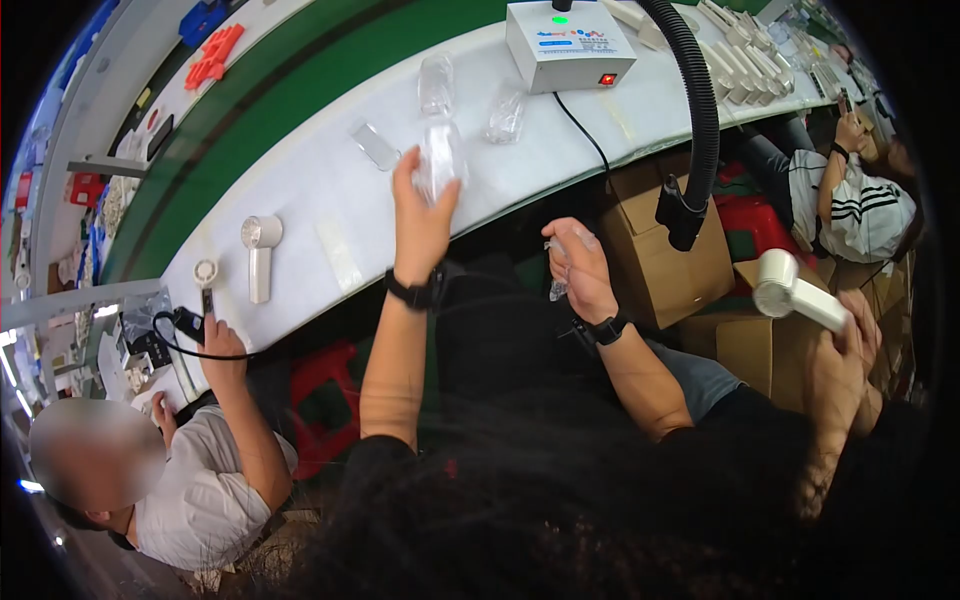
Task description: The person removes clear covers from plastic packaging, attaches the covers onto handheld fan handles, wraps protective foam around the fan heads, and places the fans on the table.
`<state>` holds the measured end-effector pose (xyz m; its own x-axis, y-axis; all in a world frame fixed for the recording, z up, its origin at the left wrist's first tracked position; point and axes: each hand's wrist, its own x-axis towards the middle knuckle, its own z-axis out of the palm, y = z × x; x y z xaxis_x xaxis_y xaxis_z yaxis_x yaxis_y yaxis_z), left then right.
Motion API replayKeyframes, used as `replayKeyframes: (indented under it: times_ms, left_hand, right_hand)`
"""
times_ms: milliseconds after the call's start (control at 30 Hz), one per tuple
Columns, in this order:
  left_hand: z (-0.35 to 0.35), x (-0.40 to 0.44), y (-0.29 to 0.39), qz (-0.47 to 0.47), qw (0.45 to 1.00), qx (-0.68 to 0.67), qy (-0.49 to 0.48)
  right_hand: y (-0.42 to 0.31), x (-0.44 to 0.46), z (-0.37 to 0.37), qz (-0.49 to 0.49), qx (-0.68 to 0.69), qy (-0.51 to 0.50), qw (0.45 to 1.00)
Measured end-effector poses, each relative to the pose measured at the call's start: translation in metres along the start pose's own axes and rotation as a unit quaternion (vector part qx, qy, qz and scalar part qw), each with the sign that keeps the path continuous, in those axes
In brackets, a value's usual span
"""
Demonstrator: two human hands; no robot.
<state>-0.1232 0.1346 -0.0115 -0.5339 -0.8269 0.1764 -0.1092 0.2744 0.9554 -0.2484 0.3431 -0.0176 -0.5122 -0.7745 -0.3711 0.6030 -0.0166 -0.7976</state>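
Observation:
My left hand (424, 215) reaches over the white bench, its thumb and fingers spread around the near end of a clear plastic piece (441, 160). Another clear piece (436, 85) lies just beyond it. To the right is a crumpled-looking clear piece (507, 112), and to the left a flat clear one (374, 146). My right hand (583, 262) is off the bench's front edge, its fingers curled around crumpled clear plastic (557, 270). A white handheld fan (260, 258) lies on the bench to the left.
A white box (570, 48) with a red switch stands at the back, a black hose (701, 120) beside it. Cardboard boxes (665, 245) are at the right. Co-workers sit at both sides; another person's hands (845, 360) hold a white fan (795, 290) at the right.

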Motion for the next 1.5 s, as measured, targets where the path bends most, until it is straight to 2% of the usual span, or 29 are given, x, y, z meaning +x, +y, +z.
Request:
replayKeyframes:
  times_ms: [33,100,200,233,300,367,433,467,500,533,567,667,767,833,867,900,967,1033,1100,1133,1167,1233,1267,1367,1500]
  left_hand:
    - [-0.003,-0.017,0.012,-0.015,0.998,-0.047,-0.032]
    - [-0.008,-0.051,0.039,-0.137,0.955,-0.245,-0.092]
    - [-0.012,-0.082,0.043,-0.092,0.978,-0.139,-0.124]
    - [-0.015,-0.089,0.049,-0.118,0.979,-0.078,-0.144]
    - [-0.019,-0.091,0.06,-0.07,0.979,0.024,-0.192]
    - [-0.017,-0.098,0.061,-0.079,0.982,0.007,-0.172]
    - [-0.023,-0.098,0.058,-0.04,0.969,0.079,-0.229]
    - [-0.026,-0.098,0.053,-0.021,0.957,0.109,-0.266]
    - [-0.027,-0.099,0.052,-0.001,0.942,0.138,-0.305]
    - [-0.022,-0.101,0.052,0.03,0.953,0.148,-0.261]
    - [-0.019,-0.104,0.052,0.02,0.955,0.158,-0.251]
    - [-0.02,-0.112,0.052,-0.016,0.958,0.174,-0.227]
    - [-0.022,-0.116,0.049,-0.07,0.959,0.137,-0.237]
    - [-0.02,-0.119,0.046,-0.127,0.95,0.083,-0.273]
    - [-0.013,-0.134,0.023,-0.205,0.918,-0.04,-0.337]
    - [-0.009,-0.138,0.021,-0.234,0.898,-0.047,-0.37]
    - [0.0,-0.153,0.024,-0.261,0.885,-0.136,-0.361]
    - [0.001,-0.166,0.016,-0.262,0.885,-0.134,-0.361]
    - [0.003,-0.174,0.011,-0.25,0.888,-0.17,-0.346]
    - [0.001,-0.174,0.01,-0.247,0.901,-0.145,-0.325]
    - [0.001,-0.175,0.005,-0.294,0.89,-0.198,-0.288]
    - [0.002,-0.165,0.014,-0.324,0.865,-0.299,-0.239]
    - [0.003,-0.162,0.013,-0.31,0.879,-0.277,-0.235]
    - [0.022,-0.16,0.022,-0.284,0.891,-0.296,-0.198]
    - [0.032,-0.157,0.019,-0.302,0.901,-0.246,-0.194]
  right_hand:
    - [-0.006,0.0,0.007,-0.04,-0.036,-0.009,0.998]
    - [-0.02,-0.005,0.026,-0.114,-0.107,-0.023,0.987]
    - [-0.04,-0.014,0.046,-0.209,-0.267,-0.063,0.939]
    - [-0.038,-0.012,0.045,-0.23,-0.313,-0.096,0.916]
    - [-0.034,-0.007,0.045,-0.273,-0.4,-0.163,0.86]
    - [-0.029,-0.013,0.047,-0.22,-0.433,-0.227,0.844]
    - [-0.023,-0.019,0.049,-0.16,-0.499,-0.314,0.791]
    - [-0.01,-0.022,0.047,-0.152,-0.46,-0.314,0.816]
    - [-0.009,-0.023,0.044,-0.154,-0.46,-0.32,0.814]
    - [-0.01,-0.022,0.04,-0.156,-0.462,-0.326,0.81]
    - [-0.01,-0.021,0.035,-0.158,-0.463,-0.333,0.806]
    - [-0.003,-0.023,0.023,-0.12,-0.311,-0.236,0.913]
    - [-0.001,-0.024,0.013,-0.044,-0.26,-0.168,0.95]
    - [0.008,-0.023,0.02,-0.041,-0.009,-0.13,0.991]
    - [0.013,-0.023,0.025,-0.038,0.119,-0.107,0.986]
    - [0.011,-0.022,0.028,-0.029,0.192,-0.096,0.976]
    - [0.0,-0.012,0.032,-0.011,0.335,-0.073,0.939]
    - [0.002,-0.008,0.019,0.062,0.372,-0.12,0.918]
    - [0.007,-0.008,0.011,0.141,0.397,-0.157,0.893]
    - [0.011,-0.01,0.01,0.141,0.355,-0.127,0.916]
    - [0.013,-0.013,0.01,0.126,0.317,-0.105,0.934]
    - [0.016,-0.018,0.014,0.098,0.235,-0.066,0.965]
    - [0.02,-0.024,0.022,0.085,0.238,-0.039,0.967]
    - [0.057,-0.033,0.034,-0.08,0.001,-0.012,0.997]
    - [0.049,-0.037,0.024,0.038,0.061,-0.037,0.997]
